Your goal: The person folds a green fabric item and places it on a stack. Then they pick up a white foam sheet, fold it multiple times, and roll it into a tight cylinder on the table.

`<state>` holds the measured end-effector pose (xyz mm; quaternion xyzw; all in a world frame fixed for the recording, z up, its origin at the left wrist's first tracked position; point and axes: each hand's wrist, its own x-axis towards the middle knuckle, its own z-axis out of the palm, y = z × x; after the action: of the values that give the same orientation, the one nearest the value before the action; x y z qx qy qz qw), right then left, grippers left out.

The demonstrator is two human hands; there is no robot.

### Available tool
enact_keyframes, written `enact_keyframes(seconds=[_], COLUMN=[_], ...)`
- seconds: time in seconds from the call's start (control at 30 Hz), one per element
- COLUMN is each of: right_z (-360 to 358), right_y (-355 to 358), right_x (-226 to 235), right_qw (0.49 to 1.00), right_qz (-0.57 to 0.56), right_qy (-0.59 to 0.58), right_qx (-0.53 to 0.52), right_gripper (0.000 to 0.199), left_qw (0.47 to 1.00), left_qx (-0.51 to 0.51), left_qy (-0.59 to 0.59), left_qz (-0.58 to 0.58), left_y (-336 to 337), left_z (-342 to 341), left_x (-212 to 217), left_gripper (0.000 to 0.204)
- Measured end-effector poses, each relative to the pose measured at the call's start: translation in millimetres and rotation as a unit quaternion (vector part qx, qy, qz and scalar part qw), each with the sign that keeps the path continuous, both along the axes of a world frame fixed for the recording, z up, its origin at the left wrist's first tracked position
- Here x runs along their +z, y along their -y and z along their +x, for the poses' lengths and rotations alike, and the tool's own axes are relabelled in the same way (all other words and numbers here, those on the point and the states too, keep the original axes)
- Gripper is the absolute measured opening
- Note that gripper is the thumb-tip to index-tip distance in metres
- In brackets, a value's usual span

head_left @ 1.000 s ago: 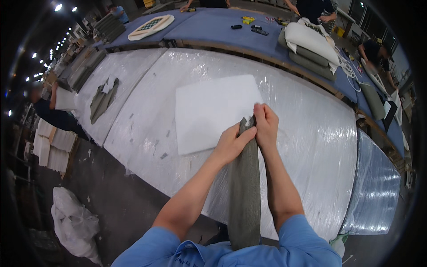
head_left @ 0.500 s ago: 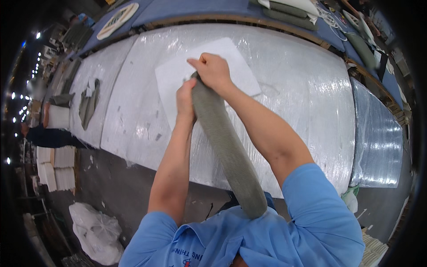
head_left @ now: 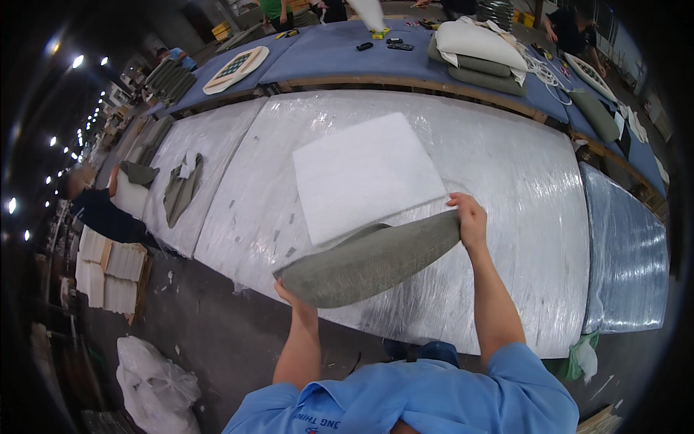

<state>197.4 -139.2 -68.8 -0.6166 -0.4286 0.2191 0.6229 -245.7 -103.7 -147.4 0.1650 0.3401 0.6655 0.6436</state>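
Note:
A grey-green fabric cushion cover (head_left: 369,260) lies spread crosswise over the near edge of a plastic-wrapped table (head_left: 535,188). My left hand (head_left: 293,295) grips its left end at the table's front edge. My right hand (head_left: 470,217) grips its right end, further in on the table. A white square foam pad (head_left: 365,173) lies flat just beyond the cover, its near edge partly overlapped by the fabric.
Another grey-green cover (head_left: 181,192) lies on the left table (head_left: 210,145). A person in dark clothes (head_left: 97,210) stands at the left beside stacked white sheets (head_left: 112,267). Blue tables behind carry cushions (head_left: 481,47) and tools. A white plastic bag (head_left: 155,380) sits on the floor.
The cover was held lengthwise, pointing away from me, with both hands at its far end. Now it is turned sideways and stretched between my two hands across the table edge.

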Motion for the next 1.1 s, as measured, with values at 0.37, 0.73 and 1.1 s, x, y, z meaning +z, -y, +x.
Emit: enact_keyframes(seconds=[0.37,0.73,1.1], right_z=[-5.9,-14.7,29.1], right_y=[90.4,215.7,155.3], right_x=[58.8,31.3,113.9], right_qw=[0.926,0.960,0.728], right_qz=[0.010,-0.124,-0.633], right_qy=[-0.347,-0.206,-0.134], right_qx=[-0.150,-0.144,0.225], right_gripper=[0.055,0.025,0.111], left_qw=[0.989,0.856,0.798], left_qx=[-0.127,-0.388,-0.402], left_qy=[0.019,-0.023,-0.158], left_qz=[-0.079,-0.341,-0.420], left_y=[144.1,194.0,182.2], left_z=[-3.5,-3.3,26.6], left_x=[-26.0,50.5,123.9], left_gripper=[0.065,0.052,0.095])
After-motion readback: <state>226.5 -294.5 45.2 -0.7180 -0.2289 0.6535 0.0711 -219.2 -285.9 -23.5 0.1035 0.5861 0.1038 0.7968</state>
